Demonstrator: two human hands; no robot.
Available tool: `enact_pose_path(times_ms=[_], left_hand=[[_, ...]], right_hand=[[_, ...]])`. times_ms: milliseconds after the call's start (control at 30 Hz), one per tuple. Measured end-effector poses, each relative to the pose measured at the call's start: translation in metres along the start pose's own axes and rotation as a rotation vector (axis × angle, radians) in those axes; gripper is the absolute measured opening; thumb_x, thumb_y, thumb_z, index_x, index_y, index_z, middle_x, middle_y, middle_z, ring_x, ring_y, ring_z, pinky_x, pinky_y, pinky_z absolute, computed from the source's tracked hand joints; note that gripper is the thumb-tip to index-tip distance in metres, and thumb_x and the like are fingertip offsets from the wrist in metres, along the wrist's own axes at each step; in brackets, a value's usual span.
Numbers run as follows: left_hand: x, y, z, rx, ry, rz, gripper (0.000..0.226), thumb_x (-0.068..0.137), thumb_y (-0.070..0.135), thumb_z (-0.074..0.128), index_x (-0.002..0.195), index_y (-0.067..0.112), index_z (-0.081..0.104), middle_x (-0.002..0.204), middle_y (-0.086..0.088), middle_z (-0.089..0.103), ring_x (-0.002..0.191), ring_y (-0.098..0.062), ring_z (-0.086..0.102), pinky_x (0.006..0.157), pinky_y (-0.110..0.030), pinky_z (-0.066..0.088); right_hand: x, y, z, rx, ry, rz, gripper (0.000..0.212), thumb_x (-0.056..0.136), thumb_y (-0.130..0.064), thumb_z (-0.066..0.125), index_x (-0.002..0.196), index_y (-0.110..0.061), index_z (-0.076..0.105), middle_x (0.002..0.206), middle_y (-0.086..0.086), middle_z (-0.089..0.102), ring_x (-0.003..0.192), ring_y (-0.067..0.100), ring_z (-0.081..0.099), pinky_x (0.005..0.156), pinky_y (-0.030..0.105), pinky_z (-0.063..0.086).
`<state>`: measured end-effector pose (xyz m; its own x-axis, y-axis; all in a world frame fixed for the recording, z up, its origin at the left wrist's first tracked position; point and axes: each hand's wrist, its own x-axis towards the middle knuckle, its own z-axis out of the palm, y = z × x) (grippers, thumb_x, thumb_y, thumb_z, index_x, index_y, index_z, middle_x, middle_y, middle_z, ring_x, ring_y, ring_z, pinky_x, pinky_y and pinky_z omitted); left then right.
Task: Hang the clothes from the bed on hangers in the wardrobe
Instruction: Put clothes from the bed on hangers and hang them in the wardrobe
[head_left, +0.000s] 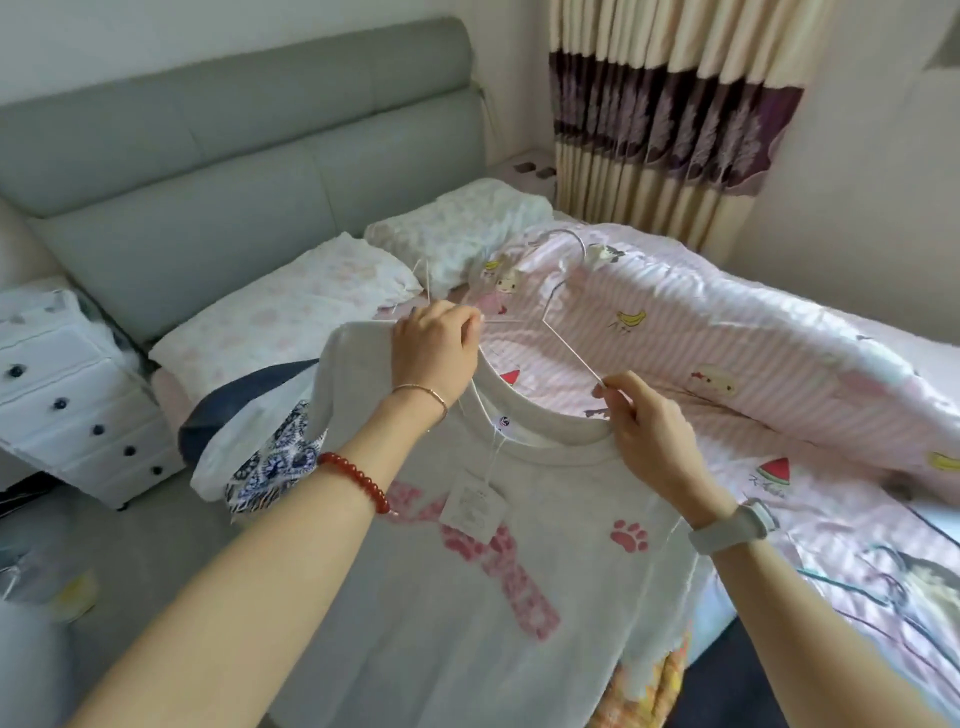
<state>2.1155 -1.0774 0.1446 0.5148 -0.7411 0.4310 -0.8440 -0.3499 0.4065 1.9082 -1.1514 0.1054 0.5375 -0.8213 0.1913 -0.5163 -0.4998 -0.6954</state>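
Shirt (467, 597) held up over near bed edge. Left hand (434, 348) pinching left shoulder over hanger (563, 343); right hand (649, 431) gripping collar and bare hanger arm, still outside. Hook far, long axis left-right.

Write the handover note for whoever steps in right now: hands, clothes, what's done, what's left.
Left hand: grips the white T-shirt at its left shoulder, where one hanger arm seems tucked in.
Right hand: pinches the collar at the bare right arm of the white hanger.
Hanger hook points away, over the pink quilt.
Done: hanger partly in.
Left: seat the right shoulder, carry the shirt to the wardrobe, out of view. A blue patterned garment and other clothes wait on the bed.
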Motion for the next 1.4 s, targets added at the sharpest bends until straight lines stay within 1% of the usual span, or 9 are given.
enact_pose_path(times_ms=[167, 333, 433, 633, 800, 933, 1067, 1267, 1400], left_hand=[[-0.014, 0.004, 0.110, 0.045, -0.430, -0.106, 0.048, 0.096, 0.033, 0.039, 0.142, 0.023, 0.030, 0.151, -0.006, 0.023, 0.134, -0.026, 0.026, 0.110, -0.041, 0.020], [-0.078, -0.030, 0.202, 0.107, -0.770, -0.197, 0.052, 0.096, 0.040, 0.035, 0.145, 0.028, 0.020, 0.156, -0.001, 0.006, 0.142, -0.022, 0.007, 0.112, -0.050, 0.015], [-0.110, -0.050, 0.248, 0.172, -0.929, -0.255, 0.060, 0.096, 0.046, 0.032, 0.146, 0.035, 0.002, 0.156, 0.002, -0.009, 0.142, -0.024, -0.008, 0.113, -0.055, 0.006], [-0.153, -0.091, 0.311, 0.359, -1.092, -0.256, 0.062, 0.094, 0.055, 0.023, 0.144, 0.040, -0.010, 0.153, 0.000, -0.023, 0.139, -0.030, -0.021, 0.107, -0.063, -0.006], [-0.169, -0.116, 0.334, 0.428, -1.114, -0.229, 0.067, 0.089, 0.064, 0.019, 0.141, 0.042, -0.017, 0.152, -0.001, -0.026, 0.139, -0.031, -0.021, 0.105, -0.065, 0.002], [-0.168, -0.121, 0.343, 0.430, -1.145, -0.226, 0.068, 0.089, 0.065, 0.019, 0.143, 0.040, -0.013, 0.152, 0.000, -0.027, 0.139, -0.031, -0.021, 0.106, -0.065, 0.003], [-0.163, -0.123, 0.337, 0.381, -1.173, -0.235, 0.066, 0.090, 0.062, 0.022, 0.143, 0.041, -0.012, 0.152, 0.001, -0.026, 0.140, -0.030, -0.020, 0.106, -0.064, 0.003], [-0.159, -0.127, 0.279, 0.283, -0.923, -0.185, 0.056, 0.097, 0.040, 0.032, 0.147, 0.030, 0.009, 0.156, -0.002, 0.000, 0.143, -0.024, 0.000, 0.114, -0.046, 0.009], [-0.175, -0.150, 0.197, 0.284, -0.706, -0.244, 0.055, 0.095, 0.031, 0.039, 0.147, 0.026, 0.019, 0.155, -0.005, 0.012, 0.143, -0.023, 0.007, 0.113, -0.048, 0.009]], right_hand=[[0.047, 0.096, 0.016, -0.143, -0.003, 0.259, 0.023, 0.096, -0.018, 0.037, 0.107, -0.015, 0.056, 0.111, 0.010, 0.064, 0.104, 0.036, 0.054, 0.078, 0.039, 0.039], [0.086, 0.184, 0.033, -0.266, 0.027, 0.374, 0.024, 0.095, -0.014, 0.035, 0.109, -0.011, 0.055, 0.107, 0.021, 0.062, 0.099, 0.042, 0.054, 0.076, 0.040, 0.040], [0.093, 0.233, 0.072, -0.305, -0.023, 0.339, 0.024, 0.096, -0.016, 0.034, 0.108, -0.010, 0.054, 0.099, 0.024, 0.064, 0.091, 0.044, 0.057, 0.068, 0.038, 0.037], [0.089, 0.321, 0.155, -0.335, -0.144, 0.465, 0.022, 0.094, -0.014, 0.039, 0.106, -0.011, 0.057, 0.100, 0.025, 0.063, 0.091, 0.044, 0.057, 0.069, 0.040, 0.040], [0.083, 0.356, 0.183, -0.438, -0.232, 0.607, 0.026, 0.094, -0.020, 0.036, 0.110, -0.016, 0.057, 0.123, 0.019, 0.049, 0.117, 0.035, 0.041, 0.095, 0.044, 0.031], [0.076, 0.352, 0.201, -0.532, -0.124, 0.602, 0.033, 0.096, -0.029, 0.034, 0.123, -0.017, 0.049, 0.129, 0.017, 0.043, 0.121, 0.033, 0.037, 0.098, 0.047, 0.026], [0.072, 0.320, 0.204, -0.440, 0.035, 0.663, 0.044, 0.092, -0.028, 0.033, 0.134, -0.020, 0.039, 0.140, 0.012, 0.034, 0.129, 0.030, 0.032, 0.107, 0.051, 0.013], [0.022, 0.223, 0.221, -0.422, -0.229, 0.307, 0.050, 0.094, -0.023, 0.037, 0.143, -0.020, 0.026, 0.152, 0.011, 0.019, 0.141, 0.028, 0.012, 0.110, 0.056, 0.003], [-0.008, 0.148, 0.238, -0.431, -0.405, 0.148, 0.049, 0.094, -0.028, 0.035, 0.142, -0.021, 0.029, 0.151, 0.010, 0.022, 0.142, 0.028, 0.011, 0.110, 0.058, 0.003]])
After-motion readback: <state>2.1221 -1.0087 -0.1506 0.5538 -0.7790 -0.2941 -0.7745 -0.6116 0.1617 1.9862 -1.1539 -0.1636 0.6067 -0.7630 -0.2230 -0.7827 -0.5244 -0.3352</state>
